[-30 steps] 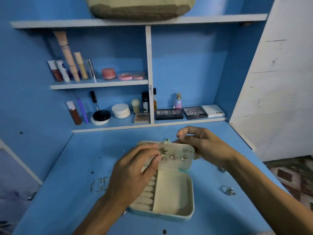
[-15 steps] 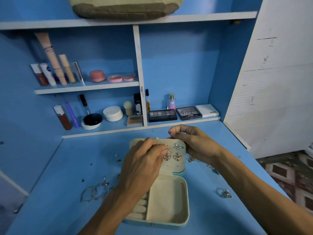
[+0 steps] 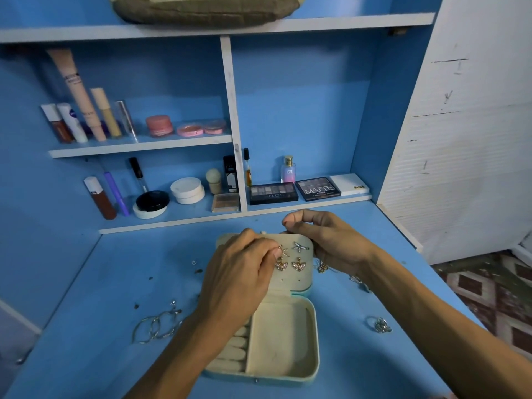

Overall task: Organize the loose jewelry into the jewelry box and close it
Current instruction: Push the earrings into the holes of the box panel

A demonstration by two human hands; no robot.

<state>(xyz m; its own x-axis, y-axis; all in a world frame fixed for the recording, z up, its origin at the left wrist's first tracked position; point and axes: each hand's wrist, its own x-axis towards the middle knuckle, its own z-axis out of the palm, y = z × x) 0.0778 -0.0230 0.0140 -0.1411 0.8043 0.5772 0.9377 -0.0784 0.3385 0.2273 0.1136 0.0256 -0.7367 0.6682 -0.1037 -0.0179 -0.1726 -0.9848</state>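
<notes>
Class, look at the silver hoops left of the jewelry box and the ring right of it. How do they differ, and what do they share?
The hoops are large, thin, plain loops; the ring is small with a chunky sparkling top. The hoops are several, overlapping; the ring lies by itself. Both are silver-coloured and lie loose on the blue table, outside the jewelry box.

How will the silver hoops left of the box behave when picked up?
The silver hoops look like thin wire, so probably light. They overlap, so lifting one may drag the others. Lying flat on the smooth table, they'd likely slide, not roll.
</notes>
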